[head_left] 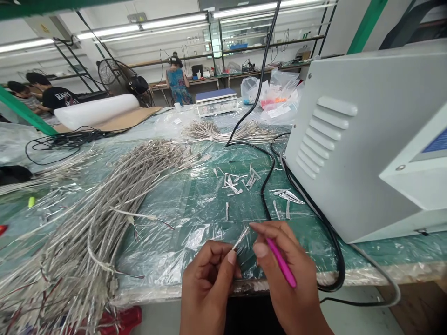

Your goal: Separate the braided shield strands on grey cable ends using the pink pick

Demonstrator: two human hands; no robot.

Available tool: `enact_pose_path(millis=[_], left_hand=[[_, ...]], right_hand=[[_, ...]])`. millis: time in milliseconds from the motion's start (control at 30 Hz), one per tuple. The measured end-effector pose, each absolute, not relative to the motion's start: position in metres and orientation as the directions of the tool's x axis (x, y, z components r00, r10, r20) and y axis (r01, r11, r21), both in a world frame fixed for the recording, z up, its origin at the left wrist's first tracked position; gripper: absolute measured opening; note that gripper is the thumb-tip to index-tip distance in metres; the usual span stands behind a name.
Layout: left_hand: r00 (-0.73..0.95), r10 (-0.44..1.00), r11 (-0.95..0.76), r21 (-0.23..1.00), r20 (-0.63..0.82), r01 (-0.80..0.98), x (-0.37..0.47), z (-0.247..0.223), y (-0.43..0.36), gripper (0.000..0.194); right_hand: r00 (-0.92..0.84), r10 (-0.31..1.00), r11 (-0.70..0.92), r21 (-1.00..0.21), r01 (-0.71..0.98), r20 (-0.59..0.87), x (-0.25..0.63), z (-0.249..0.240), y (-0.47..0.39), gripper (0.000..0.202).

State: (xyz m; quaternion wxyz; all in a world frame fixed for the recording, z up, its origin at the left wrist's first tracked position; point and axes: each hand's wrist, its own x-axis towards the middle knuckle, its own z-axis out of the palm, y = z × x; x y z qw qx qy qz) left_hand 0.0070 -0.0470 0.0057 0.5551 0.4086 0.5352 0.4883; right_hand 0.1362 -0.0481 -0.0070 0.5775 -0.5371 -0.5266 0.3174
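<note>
Between the thumb and fingers of my left hand [207, 279] is a thin cable end with silver foil [241, 237], its tip pointing up and to the right. My right hand [293, 263] is closed around a slim pink-handled tool [282, 264]; the tool's working tip is hidden by my fingers. My right index fingertip is right by the foil's upper end, and I cannot tell whether they touch. Just beyond my hands, several torn foil strips [230, 185] lie scattered on the plastic-covered green mat [204, 204].
A large bundle of grey cables [129, 186] covers the left side, with a second bundle [209, 132] farther back. On the right stands a big grey machine [335, 139]. Black cords [268, 181] run beside it. Clear plastic bags [275, 93] lie behind. Other people [179, 81] are in the background.
</note>
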Motion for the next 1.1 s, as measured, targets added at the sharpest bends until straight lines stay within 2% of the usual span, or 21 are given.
enact_pose_path(millis=[67, 133, 167, 300, 433, 500, 633, 767, 867, 933, 1033, 1100], left_hand=[[-0.031, 0.987, 0.154, 0.98, -0.159, -0.124, 0.007, 0.006, -0.048, 0.021], [-0.009, 0.991, 0.132, 0.983, -0.134, -0.124, 0.007, 0.006, -0.048, 0.019], [0.002, 0.992, 0.128, 0.985, -0.128, -0.118, 0.007, 0.006, -0.048, 0.017], [0.035, 0.992, 0.121, 0.99, -0.119, -0.076, 0.006, 0.007, -0.047, 0.018], [0.028, 0.988, 0.156, 0.983, -0.154, -0.099, 0.004, 0.009, -0.046, 0.02], [0.031, 0.985, 0.175, 0.977, -0.172, -0.125, 0.004, 0.01, -0.046, 0.02], [0.044, 0.984, 0.177, 0.977, -0.173, -0.116, 0.003, 0.01, -0.045, 0.022], [0.051, 0.982, 0.185, 0.976, -0.18, -0.116, 0.003, 0.01, -0.044, 0.023], [0.058, 0.979, 0.203, 0.969, -0.197, -0.142, 0.003, 0.01, -0.043, 0.024], [0.064, 0.976, 0.217, 0.961, -0.209, -0.17, 0.003, 0.011, -0.043, 0.024], [0.079, 0.972, 0.231, 0.952, -0.22, -0.198, 0.003, 0.014, -0.043, 0.023], [0.092, 0.972, 0.229, 0.955, -0.215, -0.188, 0.004, 0.015, -0.043, 0.022]], right_hand=[[0.126, 0.959, 0.23, -0.957, 0.176, 0.253, 0.137, -0.004, -0.047, 0.018], [0.089, 0.965, 0.236, -0.964, 0.123, 0.248, 0.137, -0.002, -0.045, 0.007], [0.096, 0.965, 0.237, -0.967, 0.095, 0.245, 0.136, -0.001, -0.045, 0.01], [0.202, 0.952, 0.226, -0.973, 0.041, 0.229, 0.133, -0.002, -0.042, 0.022], [0.426, 0.899, 0.164, -0.98, -0.117, 0.1, 0.136, -0.002, -0.037, 0.023], [0.458, 0.888, 0.125, -0.979, -0.159, 0.039, 0.138, 0.0, -0.034, 0.023], [0.419, 0.905, 0.073, -0.997, 0.004, 0.068, 0.145, 0.005, -0.03, 0.024], [0.456, 0.857, 0.11, -0.95, 0.293, 0.24, 0.15, 0.008, -0.03, 0.029], [0.343, 0.878, 0.178, -0.892, 0.416, 0.335, 0.15, 0.01, -0.033, 0.03], [0.245, 0.921, 0.197, -0.902, 0.383, 0.305, 0.147, 0.012, -0.035, 0.026], [0.128, 0.98, 0.119, -0.962, 0.244, 0.154, 0.139, 0.016, -0.036, 0.02], [0.091, 0.993, 0.067, -0.99, 0.122, 0.079, 0.133, 0.018, -0.035, 0.028]])
